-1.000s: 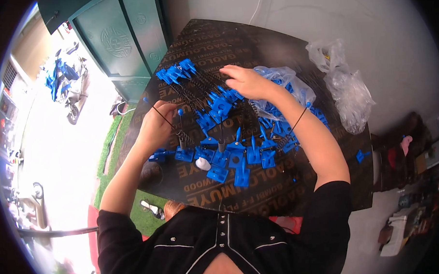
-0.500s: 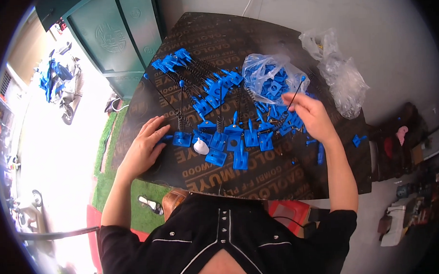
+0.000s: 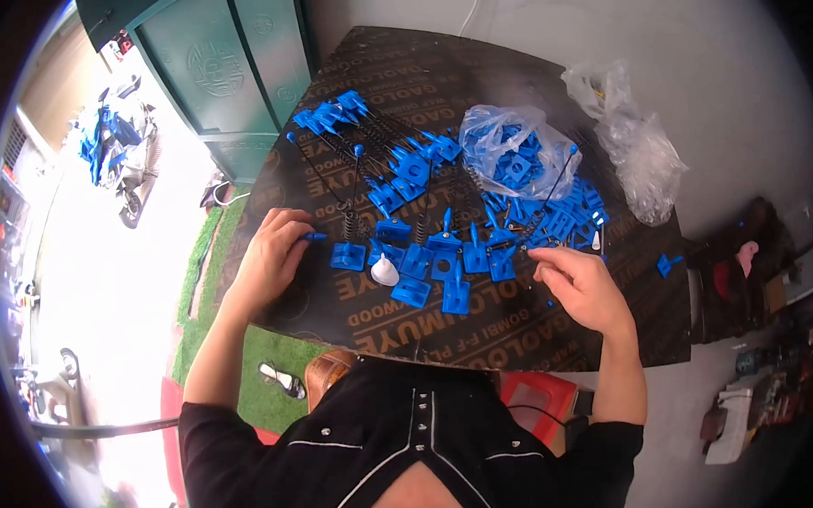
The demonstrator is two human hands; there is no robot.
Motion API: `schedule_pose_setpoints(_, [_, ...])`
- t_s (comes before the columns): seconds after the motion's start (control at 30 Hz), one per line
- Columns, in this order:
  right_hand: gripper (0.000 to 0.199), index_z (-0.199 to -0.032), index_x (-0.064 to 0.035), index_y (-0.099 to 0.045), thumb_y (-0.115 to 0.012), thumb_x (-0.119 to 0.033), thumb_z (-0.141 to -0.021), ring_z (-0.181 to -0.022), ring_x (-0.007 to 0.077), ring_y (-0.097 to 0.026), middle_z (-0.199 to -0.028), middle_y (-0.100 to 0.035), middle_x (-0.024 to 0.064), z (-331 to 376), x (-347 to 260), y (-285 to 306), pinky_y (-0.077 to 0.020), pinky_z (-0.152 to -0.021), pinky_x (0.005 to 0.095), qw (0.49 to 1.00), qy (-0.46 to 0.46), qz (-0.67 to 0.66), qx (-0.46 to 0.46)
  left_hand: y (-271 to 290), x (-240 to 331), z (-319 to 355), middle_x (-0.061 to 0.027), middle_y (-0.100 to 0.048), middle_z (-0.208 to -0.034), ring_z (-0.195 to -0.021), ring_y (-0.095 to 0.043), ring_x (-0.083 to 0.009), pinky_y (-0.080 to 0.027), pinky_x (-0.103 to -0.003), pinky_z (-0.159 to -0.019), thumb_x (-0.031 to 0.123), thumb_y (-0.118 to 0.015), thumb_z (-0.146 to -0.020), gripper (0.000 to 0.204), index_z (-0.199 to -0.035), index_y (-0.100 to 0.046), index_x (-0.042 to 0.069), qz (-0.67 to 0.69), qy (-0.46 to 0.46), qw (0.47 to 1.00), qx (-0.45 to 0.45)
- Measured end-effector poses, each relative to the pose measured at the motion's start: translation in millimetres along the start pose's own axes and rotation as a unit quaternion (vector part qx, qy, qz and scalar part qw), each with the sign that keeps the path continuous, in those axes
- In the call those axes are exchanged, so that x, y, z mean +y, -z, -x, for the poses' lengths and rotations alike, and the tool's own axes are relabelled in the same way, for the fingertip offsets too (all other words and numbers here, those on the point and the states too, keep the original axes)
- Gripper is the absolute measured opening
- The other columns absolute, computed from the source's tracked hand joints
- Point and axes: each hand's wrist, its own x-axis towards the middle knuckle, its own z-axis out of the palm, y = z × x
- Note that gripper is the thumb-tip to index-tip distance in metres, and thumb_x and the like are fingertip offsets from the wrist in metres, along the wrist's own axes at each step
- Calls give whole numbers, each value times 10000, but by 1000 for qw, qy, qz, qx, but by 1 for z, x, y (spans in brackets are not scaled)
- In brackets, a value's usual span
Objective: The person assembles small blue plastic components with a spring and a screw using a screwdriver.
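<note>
Near the table's left edge my left hand (image 3: 274,259) is closed, with a small blue pointed peg (image 3: 315,237) sticking out from between thumb and fingers. My right hand (image 3: 585,288) is bent over the right side of the table, thumb and fingertips drawn together; whatever they pinch is too small to make out. Just beyond those fingertips lie small metal bits and a loose pile of blue plastic parts (image 3: 566,220). Between my hands stand several blue square bases (image 3: 348,256), some with black springs (image 3: 349,225) and thin blue-tipped rods. A white funnel-shaped piece (image 3: 385,271) sits among them.
A clear plastic bag (image 3: 483,130) of blue parts lies open behind the pile. More blue pieces with springs (image 3: 412,169) are lined up toward the far left. Crumpled clear plastic (image 3: 641,165) hangs at the table's right edge, and a lone blue piece (image 3: 667,265) lies nearby.
My right hand has come down toward me, away from the upright rod at the pile. My left hand, flatter before, has curled its fingers around the blue peg. The view has shifted slightly.
</note>
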Motion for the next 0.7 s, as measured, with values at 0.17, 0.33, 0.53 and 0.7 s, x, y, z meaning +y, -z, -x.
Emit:
schedule_pose_setpoints(0.17, [269, -1130, 29, -603, -544, -41, -877, -746, 141, -631, -855, -667, 100, -6, 3, -3, -492, -670, 259, 1000, 3, 0, -23, 5, -13, -15, -150, -587, -1044, -1026, -508, -337, -430, -393, -895, -5, -578, -809, 111, -920, -588, -16, 21, -41, 998, -46])
schedule_pose_setpoints(0.33, [260, -1115, 28, -611, -556, -50, -874, -755, 162, -646, -867, -674, 113, -7, 5, -7, -500, -672, 275, 998, 20, 14, -54, 10, -23, -22, -135, -580, -986, -983, -510, -320, -427, -383, -870, 9, -582, -809, 97, -902, -583, -16, 46, -33, 994, -95])
schedule_pose_setpoints(0.53, [249, -1074, 26, -626, -592, -66, -846, -767, 256, -647, -887, -662, 158, -4, -4, -7, -503, -683, 326, 996, 49, 42, -62, 22, -26, -29, -118, -567, -916, -943, -513, -307, -419, -371, -847, 34, -572, -817, 70, -873, -580, -7, 102, -29, 983, -151])
schedule_pose_setpoints(0.7, [243, -1052, 26, -632, -604, -36, -818, -753, 250, -636, -856, -658, 136, -1, -10, -6, -498, -676, 317, 992, 91, 58, -61, 20, -27, -25, -120, -573, -927, -944, -520, -299, -418, -368, -853, 40, -573, -814, 65, -857, -583, -7, 119, 25, 981, -151])
